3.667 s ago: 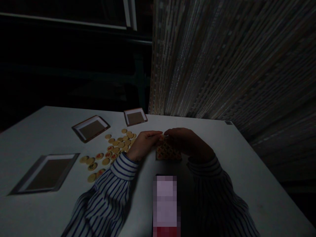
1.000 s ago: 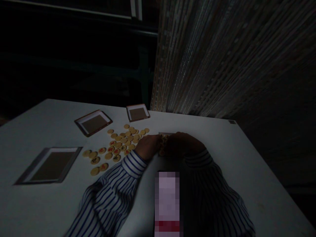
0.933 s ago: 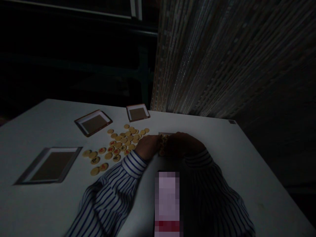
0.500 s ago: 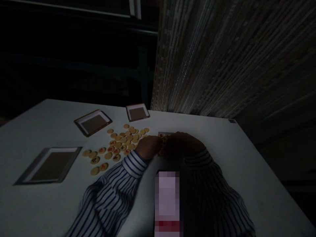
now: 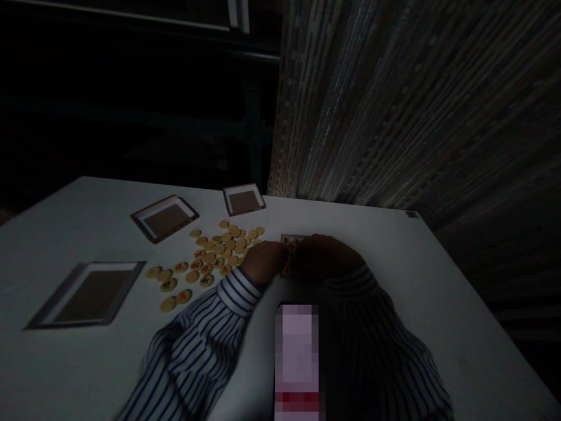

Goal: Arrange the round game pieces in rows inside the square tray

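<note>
Both my hands meet over a small tray (image 5: pixel 302 237) that holds several round wooden xiangqi pieces (image 5: pixel 287 240). My left hand (image 5: pixel 265 261) reaches in from the left edge, fingers curled together at the pieces; what they pinch, if anything, is hidden. Over the tray's right part lies my right hand (image 5: pixel 326 255), dark and bent, its fingertips close to the left ones. It covers much of the tray, and shadow hides its grip. Left of my left hand, many loose xiangqi pieces (image 5: pixel 218 249) are spread out, some showing red or black characters, others blank side up.
Three flat trays or lids lie on the white table (image 5: pixel 394 327): one at left (image 5: pixel 92 295), one behind the loose pieces (image 5: pixel 166 218), one at the far edge (image 5: pixel 244 199). A hanging curtain (image 5: pixel 333 117) borders the table's far side. A pixelated patch (image 5: pixel 298 356) covers the near middle.
Almost nothing differs. My hands stay over the tray, with only a slight shift of the fingers at the pieces; the loose pieces and other trays lie as before.
</note>
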{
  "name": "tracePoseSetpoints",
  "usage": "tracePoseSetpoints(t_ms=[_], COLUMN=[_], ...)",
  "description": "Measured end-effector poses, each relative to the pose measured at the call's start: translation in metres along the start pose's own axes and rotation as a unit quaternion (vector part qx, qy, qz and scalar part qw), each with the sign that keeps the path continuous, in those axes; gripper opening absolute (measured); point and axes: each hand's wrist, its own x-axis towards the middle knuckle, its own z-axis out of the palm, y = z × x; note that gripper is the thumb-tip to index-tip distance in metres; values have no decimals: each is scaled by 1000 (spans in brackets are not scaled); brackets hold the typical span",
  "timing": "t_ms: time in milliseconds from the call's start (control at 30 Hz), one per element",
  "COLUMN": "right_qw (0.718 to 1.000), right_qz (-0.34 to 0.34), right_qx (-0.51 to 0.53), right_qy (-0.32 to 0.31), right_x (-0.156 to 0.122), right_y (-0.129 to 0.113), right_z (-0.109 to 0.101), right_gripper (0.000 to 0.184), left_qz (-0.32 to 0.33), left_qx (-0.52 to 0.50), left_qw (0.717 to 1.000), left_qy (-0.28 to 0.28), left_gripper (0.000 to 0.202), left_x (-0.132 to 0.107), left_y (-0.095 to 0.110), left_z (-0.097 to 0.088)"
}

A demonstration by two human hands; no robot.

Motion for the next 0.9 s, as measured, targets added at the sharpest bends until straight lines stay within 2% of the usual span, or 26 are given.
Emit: tracePoseSetpoints(t_ms=[367,567,900], right_qw=[1000,999,996], right_qz=[4,27,59], right_qx=[20,-32,-68], right_qy=[-16,-15,27], right_x=[0,-4,-21], right_y=[2,6,9], right_z=[-5,-11,-38], right_gripper=[37,34,23], left_qz=[-2,-15,-24], left_qx=[-7,-23,-69], left_qw=[1000,1000,991], left_qy=[-6,6,111], left_gripper=[25,23,27], left_x=[-1,-1,-6], left_y=[1,-3,-10], left_z=[-3,-4,-26])
